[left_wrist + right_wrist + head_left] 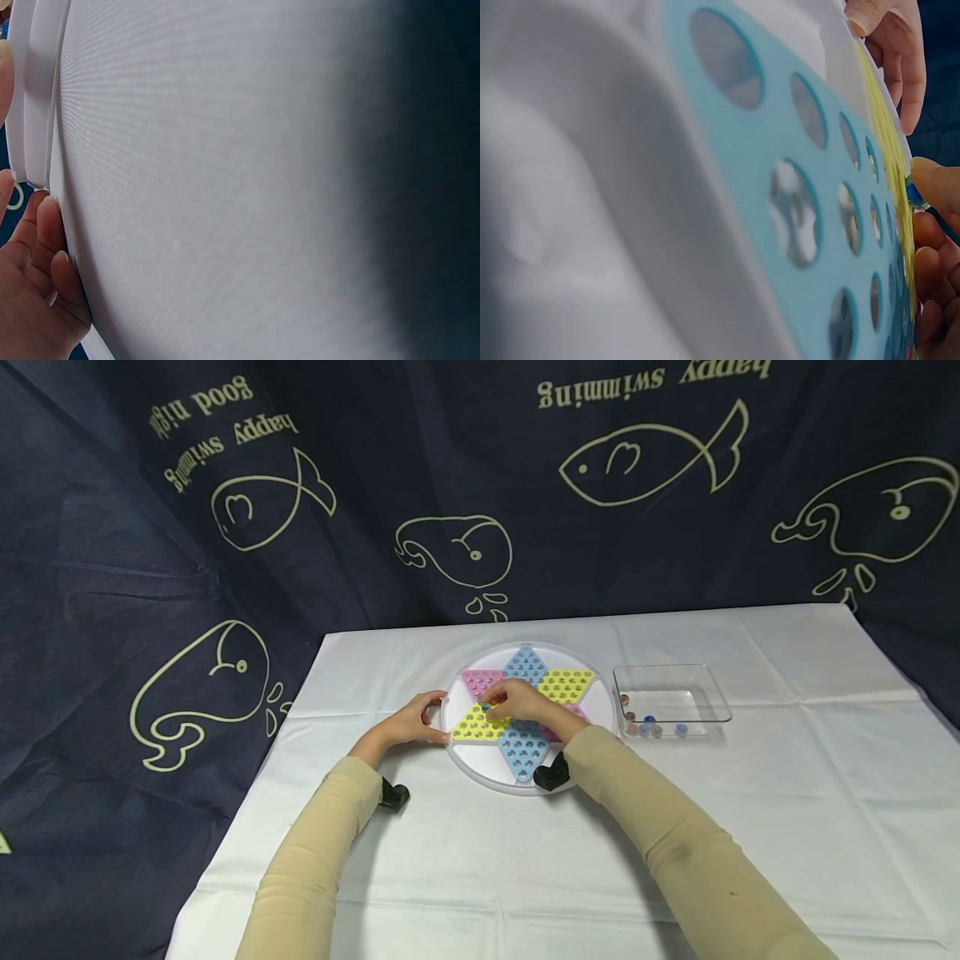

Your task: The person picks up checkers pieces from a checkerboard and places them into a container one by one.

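A round white Chinese checkers board (pixel 480 764) with a pink, blue and yellow star lies on the table. My left hand (pixel 408 721) holds its left rim, thumb and fingers spread along the edge. Over the left yellow point, my right hand (pixel 517 700) pinches a blue marble (pixel 915 193) between thumb and fingers, close to the holes. In the right wrist view, the blue section (pixel 761 142) fills the foreground, with the left hand (pixel 896 52) at the far rim. The left wrist view catches the white rim (pixel 43 82) and part of a hand (pixel 37 292).
Right of the board stands a clear rectangular container (pixel 708 681) holding several blue and reddish-brown marbles (pixel 648 727). A white cloth covers the table (pixel 465 868). Behind it hangs a dark blue curtain (pixel 360 460) with fish and whale drawings.
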{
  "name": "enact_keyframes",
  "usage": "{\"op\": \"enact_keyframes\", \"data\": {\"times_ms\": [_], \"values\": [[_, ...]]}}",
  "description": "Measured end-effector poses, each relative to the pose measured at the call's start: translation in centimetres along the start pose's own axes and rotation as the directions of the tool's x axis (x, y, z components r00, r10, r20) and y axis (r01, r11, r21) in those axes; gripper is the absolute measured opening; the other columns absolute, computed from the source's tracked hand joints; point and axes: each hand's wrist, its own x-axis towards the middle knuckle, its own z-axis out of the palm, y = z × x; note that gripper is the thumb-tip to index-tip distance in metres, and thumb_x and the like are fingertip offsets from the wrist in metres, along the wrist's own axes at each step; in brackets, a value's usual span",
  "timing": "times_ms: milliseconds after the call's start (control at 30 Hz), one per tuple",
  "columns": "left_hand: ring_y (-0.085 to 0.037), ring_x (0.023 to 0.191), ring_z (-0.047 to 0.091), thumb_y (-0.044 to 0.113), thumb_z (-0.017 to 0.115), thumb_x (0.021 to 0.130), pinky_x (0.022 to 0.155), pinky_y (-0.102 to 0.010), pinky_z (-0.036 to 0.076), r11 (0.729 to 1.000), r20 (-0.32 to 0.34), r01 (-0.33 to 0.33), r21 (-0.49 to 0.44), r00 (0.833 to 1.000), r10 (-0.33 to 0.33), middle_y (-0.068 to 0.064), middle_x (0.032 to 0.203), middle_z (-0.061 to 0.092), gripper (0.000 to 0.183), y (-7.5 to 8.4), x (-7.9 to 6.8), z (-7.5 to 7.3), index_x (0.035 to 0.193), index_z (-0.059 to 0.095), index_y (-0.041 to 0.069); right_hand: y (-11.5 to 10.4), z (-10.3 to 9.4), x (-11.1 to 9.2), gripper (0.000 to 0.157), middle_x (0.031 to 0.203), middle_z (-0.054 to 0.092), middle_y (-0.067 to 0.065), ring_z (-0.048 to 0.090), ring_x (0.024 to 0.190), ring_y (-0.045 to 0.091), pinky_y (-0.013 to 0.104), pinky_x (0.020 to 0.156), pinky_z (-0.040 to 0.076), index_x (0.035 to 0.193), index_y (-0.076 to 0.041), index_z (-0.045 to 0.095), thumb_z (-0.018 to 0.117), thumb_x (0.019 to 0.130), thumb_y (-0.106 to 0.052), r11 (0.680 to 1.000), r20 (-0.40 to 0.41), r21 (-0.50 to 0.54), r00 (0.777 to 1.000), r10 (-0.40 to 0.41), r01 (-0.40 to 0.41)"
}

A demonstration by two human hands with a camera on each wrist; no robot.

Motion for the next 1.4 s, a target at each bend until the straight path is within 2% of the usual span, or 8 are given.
{"op": "enact_keyframes", "data": {"times_ms": [233,467,867,1267,1400], "values": [[-0.022,0.095,0.038,0.019,0.076,0.073,0.079,-0.029,0.034,1.000,0.005,0.013,0.005,1.000,-0.013,-0.017,0.133,0.035,0.084,0.14,-0.03,0.03,0.141,0.028,0.006,-0.17,-0.14,-0.11,0.028,0.087,0.058,0.005,0.048,0.080,0.013,0.023,0.074,0.041,0.104,-0.001,0.065,0.070,0.077,-0.008,1.000,0.026,0.029,1.000,0.011,-0.012],[-0.024,0.099,0.039,0.019,0.076,0.073,0.082,-0.031,0.034,1.000,0.004,0.026,0.012,1.000,-0.026,-0.017,0.134,0.034,0.085,0.29,-0.10,0.04,0.141,0.027,0.007,-0.19,-0.21,-0.20,0.018,0.079,0.058,0.002,0.048,0.073,0.011,0.020,0.068,0.041,0.092,-0.002,0.065,0.071,0.076,-0.008,1.000,0.089,-0.011,0.996,-0.016,0.017],[-0.023,0.099,0.039,0.020,0.076,0.074,0.083,-0.031,0.034,1.000,0.008,0.026,0.009,1.000,-0.026,-0.017,0.134,0.034,0.084,0.44,-0.25,0.04,0.141,0.027,0.007,0.12,-0.17,-0.19,0.019,0.079,0.057,0.001,0.048,0.074,0.011,0.020,0.069,0.040,0.093,-0.003,0.066,0.070,0.074,-0.004,0.999,0.102,-0.033,0.994,-0.025,0.029],[-0.023,0.098,0.038,0.020,0.076,0.073,0.082,-0.030,0.034,0.999,0.006,0.032,0.003,0.999,-0.032,-0.016,0.134,0.033,0.085,0.48,-0.20,0.04,0.142,0.027,0.008,-0.06,-0.82,-0.66,0.021,0.081,0.059,0.002,0.048,0.076,0.011,0.021,0.071,0.041,0.097,-0.002,0.066,0.070,0.076,-0.007,1.000,0.135,0.016,0.991,-0.023,0.022],[-0.023,0.098,0.038,0.020,0.076,0.073,0.082,-0.030,0.034,0.999,0.003,0.032,0.005,0.999,-0.032,-0.016,0.134,0.034,0.085,0.34,-0.14,0.09,0.142,0.027,0.007,0.15,-1.00,-0.73,0.024,0.084,0.059,0.002,0.048,0.077,0.012,0.022,0.072,0.041,0.100,-0.003,0.065,0.069,0.078,-0.010,0.998,0.121,0.056,0.993,-0.014,0.007]]}}
